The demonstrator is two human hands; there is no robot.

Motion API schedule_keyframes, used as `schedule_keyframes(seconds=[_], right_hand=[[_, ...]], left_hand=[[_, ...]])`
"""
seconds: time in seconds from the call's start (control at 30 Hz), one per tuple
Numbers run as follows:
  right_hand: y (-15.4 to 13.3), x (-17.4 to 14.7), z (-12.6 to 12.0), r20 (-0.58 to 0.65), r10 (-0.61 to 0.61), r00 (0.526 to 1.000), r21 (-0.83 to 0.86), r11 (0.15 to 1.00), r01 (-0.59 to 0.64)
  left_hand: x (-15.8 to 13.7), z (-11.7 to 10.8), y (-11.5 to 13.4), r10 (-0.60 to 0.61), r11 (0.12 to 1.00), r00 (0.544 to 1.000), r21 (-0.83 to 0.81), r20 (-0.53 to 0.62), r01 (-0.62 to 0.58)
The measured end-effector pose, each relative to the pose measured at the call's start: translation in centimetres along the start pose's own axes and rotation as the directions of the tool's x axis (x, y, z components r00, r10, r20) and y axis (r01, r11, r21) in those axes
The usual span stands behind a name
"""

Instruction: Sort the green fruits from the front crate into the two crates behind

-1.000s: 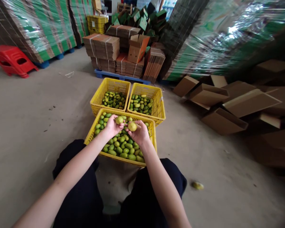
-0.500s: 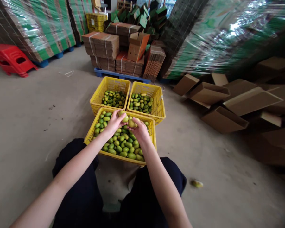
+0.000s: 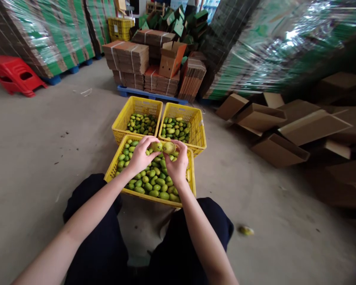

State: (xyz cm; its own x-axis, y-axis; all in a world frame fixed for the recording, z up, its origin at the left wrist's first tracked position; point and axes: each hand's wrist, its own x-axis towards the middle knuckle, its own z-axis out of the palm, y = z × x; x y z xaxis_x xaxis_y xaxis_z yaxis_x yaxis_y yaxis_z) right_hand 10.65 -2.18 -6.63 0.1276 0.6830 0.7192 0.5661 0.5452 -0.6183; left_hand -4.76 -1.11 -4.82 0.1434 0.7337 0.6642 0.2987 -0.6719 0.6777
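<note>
My left hand [image 3: 142, 153] is closed round a yellow-green lemon [image 3: 157, 147], thumb below and fingers above. My right hand [image 3: 178, 161] grips a paler yellow lemon [image 3: 168, 147] between thumb and fingers. The two fruits are held side by side, almost touching, above the near yellow crate [image 3: 151, 198]. Many green and yellowish lemons [image 3: 157, 181] fill that crate, which stands between my knees. Behind it are a left yellow crate [image 3: 123, 128] and a right yellow crate [image 3: 200, 136], each partly filled with similar fruit.
One fruit [image 3: 245, 230] lies on the floor at right. Cardboard boxes [image 3: 280, 152] are heaped on the right. Bundled flat cartons [image 3: 127, 57] sit on a blue pallet [image 3: 151, 95] ahead. A red stool [image 3: 14, 75] stands at left, beside wrapped stacks [image 3: 47, 35].
Both hands have turned the lemons, which now face me side by side. My right hand has rolled so its fingers lie above the fruit. A person's legs have appeared in the far background.
</note>
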Motion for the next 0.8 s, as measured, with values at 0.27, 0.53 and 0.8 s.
schedule_keyframes(seconds=[0.27,0.53,0.8], right_hand=[[-0.7,0.3,-0.4,0.045,0.16,0.986,0.129,0.978,-0.165],[-1.8,0.7,-0.8,0.126,0.388,0.913,0.381,0.831,-0.406],[-1.8,2.5,-1.6,0.557,0.528,0.641,0.67,0.17,-0.723]], left_hand=[[0.3,0.0,0.9,-0.247,0.947,0.969,-0.212,-0.001,0.241],[0.7,-0.3,1.9,-0.439,0.831,0.899,-0.383,-0.003,0.404],[1.9,-0.8,1.5,-0.769,0.168,0.572,-0.775,0.284,0.609]])
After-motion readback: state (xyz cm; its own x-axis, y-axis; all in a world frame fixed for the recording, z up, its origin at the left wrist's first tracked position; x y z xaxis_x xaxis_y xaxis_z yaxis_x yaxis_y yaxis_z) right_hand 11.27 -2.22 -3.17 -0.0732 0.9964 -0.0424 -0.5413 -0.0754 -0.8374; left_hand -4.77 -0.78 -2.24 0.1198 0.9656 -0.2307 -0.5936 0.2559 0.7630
